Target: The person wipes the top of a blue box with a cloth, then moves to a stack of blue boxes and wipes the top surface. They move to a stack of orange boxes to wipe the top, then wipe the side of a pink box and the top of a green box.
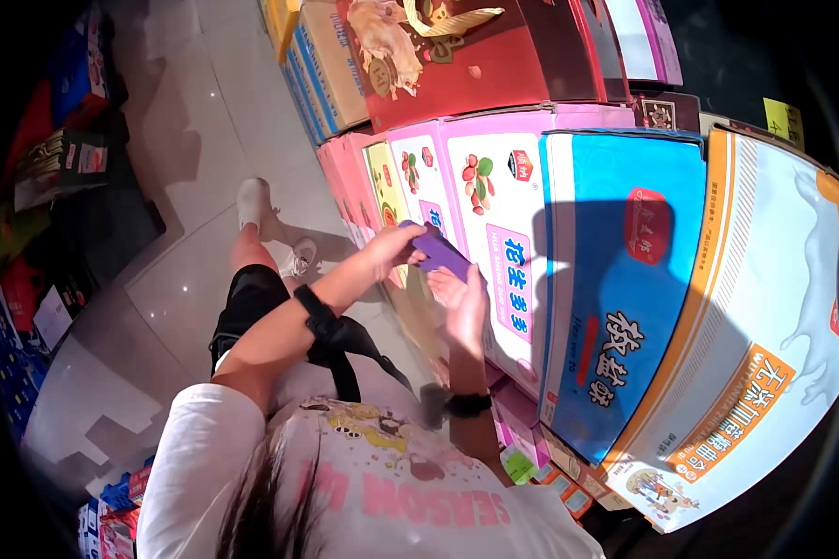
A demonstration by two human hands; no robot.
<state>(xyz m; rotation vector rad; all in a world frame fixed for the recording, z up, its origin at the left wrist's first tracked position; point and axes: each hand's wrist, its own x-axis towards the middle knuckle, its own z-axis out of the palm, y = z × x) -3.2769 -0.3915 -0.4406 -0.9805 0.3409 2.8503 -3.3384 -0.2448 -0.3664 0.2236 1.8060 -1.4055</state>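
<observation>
A flat purple slab (438,253), shaped like a phone, is held at a slant in front of the boxes; only one face of it shows. My left hand (396,250) is closed around its upper left end. My right hand (463,296), palm turned up, grips the lower right end between thumb and fingers. Right behind the slab stand white and pink cartons (494,214) with peanut pictures. A blue carton (625,270) is beside them on the right. Dark bands are on both of my forearms.
A red carton (494,70) with a gold rope handle sits above the white ones. At far right stands a white and orange carton (718,373). Brown cartons (331,65) are stacked by the tiled floor (196,177). More boxed goods (75,168) line the left edge.
</observation>
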